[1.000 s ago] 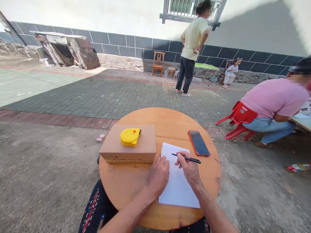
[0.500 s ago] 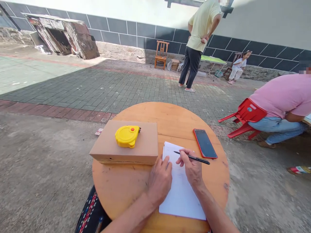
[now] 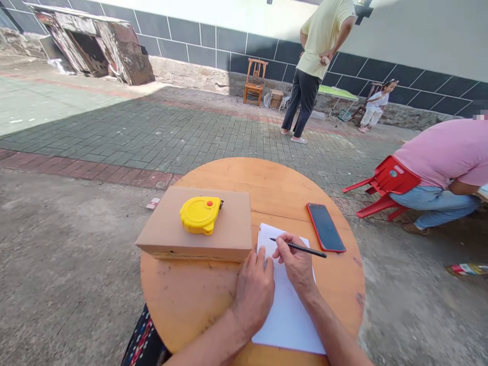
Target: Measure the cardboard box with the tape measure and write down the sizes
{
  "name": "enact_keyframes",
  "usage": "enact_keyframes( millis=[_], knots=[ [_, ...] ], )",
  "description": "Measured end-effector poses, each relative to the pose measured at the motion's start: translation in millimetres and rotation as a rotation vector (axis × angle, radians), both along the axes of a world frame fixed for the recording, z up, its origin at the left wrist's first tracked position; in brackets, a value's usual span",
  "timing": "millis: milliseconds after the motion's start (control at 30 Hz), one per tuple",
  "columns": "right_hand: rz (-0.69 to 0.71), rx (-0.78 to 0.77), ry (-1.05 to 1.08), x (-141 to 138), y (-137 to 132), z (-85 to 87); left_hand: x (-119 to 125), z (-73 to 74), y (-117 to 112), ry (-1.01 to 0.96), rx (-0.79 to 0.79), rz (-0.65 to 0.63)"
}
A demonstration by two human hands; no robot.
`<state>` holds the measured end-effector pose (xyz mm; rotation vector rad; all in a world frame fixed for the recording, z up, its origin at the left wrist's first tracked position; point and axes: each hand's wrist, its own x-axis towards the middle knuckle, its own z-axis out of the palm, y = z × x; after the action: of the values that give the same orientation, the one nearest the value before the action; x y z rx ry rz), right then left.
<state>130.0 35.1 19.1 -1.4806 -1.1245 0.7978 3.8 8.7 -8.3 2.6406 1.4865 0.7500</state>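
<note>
"Orange-brown wood first: what's the biggest thing here?"

"The round table [image 3: 247, 175]. Next comes the cardboard box [image 3: 233, 218] on its left side."

"And the paper [image 3: 287, 317]?"

"On the near part of the table, right of the box, running from near to far. It looks thin, light and easy to crease, so I'd press it flat along an edge rather than pinch it."

"Is a hand doing that?"

"The left hand [image 3: 254, 284] lies over its left edge, just beside the box's near right corner. That grip is loose, clenched on nothing."

"The other?"

"The right hand [image 3: 296, 262] is over the paper's far half, its grip closed around a pen."

"Anything else before the pen?"

"A phone [image 3: 326, 227] lies right of the paper, dark side up, and a yellow tape measure [image 3: 200, 214] rests on the box."

"So the pen [image 3: 307, 249] is the smallest. How should it handle?"

"Light, stiff, perhaps a bit slippery along its smooth barrel. I'd hold it near the writing end, between thumb and fingers, as here. It slants, tip to the left above the paper's far end; I cannot tell whether it touches."
</note>
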Motion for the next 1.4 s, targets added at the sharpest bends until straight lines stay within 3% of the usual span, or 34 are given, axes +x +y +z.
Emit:
enact_keyframes(
  millis=[167,400,600,833,1067,1400],
  knots=[
    [-0.047,0.007,0.009,6.5,-1.1,7.9,2.2,-0.7,-4.5,0.029,-0.032,-0.001],
    [-0.011,-0.014,-0.017,5.4,-2.7,-1.3,0.3,2.3,-3.0,-0.012,-0.117,-0.003],
    [-0.059,0.017,-0.065,9.9,-3.5,2.9,-1.9,4.3,0.3,-0.002,-0.092,0.008],
    [0.028,0.005,-0.099,10.4,-0.7,-4.2,-3.2,12.0,1.9,0.0,-0.173,-0.047],
    [0.029,0.009,-0.148,-0.3,12.2,-12.9,-1.2,6.8,3.2,-0.02,-0.162,-0.04],
    [0.036,0.022,-0.239,-5.3,10.6,-15.7,0.5,3.8,2.4,-0.026,-0.159,-0.019]
  ],
)
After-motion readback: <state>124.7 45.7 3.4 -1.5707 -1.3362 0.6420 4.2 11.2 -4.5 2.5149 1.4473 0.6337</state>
